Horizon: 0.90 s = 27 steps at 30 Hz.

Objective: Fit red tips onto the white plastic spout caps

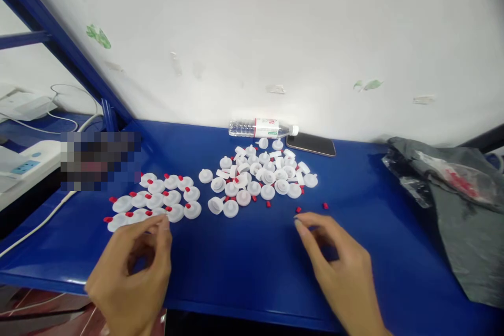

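Observation:
My left hand (pixel 136 265) is closed in a pinch at the near edge of a group of white round caps (pixel 155 200) with red tips fitted on their spouts. Its fingertips overlap the nearest caps, so whether anything is between them is hidden. On the right, my right hand (pixel 338 262) is also pinched, thumb against index finger. Just beyond its fingertips lies a small red tip (pixel 298 210), with another red piece (pixel 325 206) farther right. I cannot make out anything in that pinch. A heap of white caps (pixel 268 177) without red tips lies between and beyond both hands.
Behind the heap lie a clear water bottle (pixel 265 128) on its side and a dark phone (pixel 311 145). A grey plastic bag (pixel 464 210) covers the right end of the blue table (pixel 236 268). A power strip (pixel 35 163) and white cable are at left.

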Each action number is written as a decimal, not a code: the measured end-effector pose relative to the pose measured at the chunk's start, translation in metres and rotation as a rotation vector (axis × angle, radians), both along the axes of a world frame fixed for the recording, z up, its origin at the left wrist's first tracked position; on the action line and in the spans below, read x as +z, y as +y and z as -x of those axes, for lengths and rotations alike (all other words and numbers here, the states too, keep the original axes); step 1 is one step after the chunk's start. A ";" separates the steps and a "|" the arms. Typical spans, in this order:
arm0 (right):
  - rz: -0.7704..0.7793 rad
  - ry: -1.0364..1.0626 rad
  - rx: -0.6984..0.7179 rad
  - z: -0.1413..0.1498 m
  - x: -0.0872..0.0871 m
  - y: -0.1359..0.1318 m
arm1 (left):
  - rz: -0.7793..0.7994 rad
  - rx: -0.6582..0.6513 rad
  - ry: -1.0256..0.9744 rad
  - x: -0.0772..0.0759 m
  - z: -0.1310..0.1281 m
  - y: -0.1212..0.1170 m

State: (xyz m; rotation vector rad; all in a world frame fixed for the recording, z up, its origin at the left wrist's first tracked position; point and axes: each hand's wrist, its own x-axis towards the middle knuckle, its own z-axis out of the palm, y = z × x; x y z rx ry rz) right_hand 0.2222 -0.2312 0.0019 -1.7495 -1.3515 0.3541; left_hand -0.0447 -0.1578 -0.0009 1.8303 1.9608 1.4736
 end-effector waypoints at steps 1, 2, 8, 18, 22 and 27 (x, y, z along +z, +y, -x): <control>0.016 -0.044 -0.032 -0.006 0.001 0.003 | -0.027 0.005 0.000 0.002 -0.003 -0.003; 0.042 -0.088 -0.059 -0.012 0.002 0.006 | -0.044 -0.011 0.008 0.003 -0.006 -0.006; 0.140 -0.310 -0.051 -0.036 -0.010 0.023 | -0.012 -0.234 0.087 0.004 -0.020 -0.010; 0.134 -0.134 -0.020 -0.029 -0.010 0.005 | 0.125 -0.343 0.335 -0.003 -0.039 0.012; 0.111 0.032 -0.028 -0.022 -0.010 -0.003 | 0.138 -0.301 0.327 0.000 -0.032 0.003; 0.079 -0.018 0.083 -0.014 -0.012 -0.007 | 0.096 -0.285 0.281 -0.006 -0.023 -0.019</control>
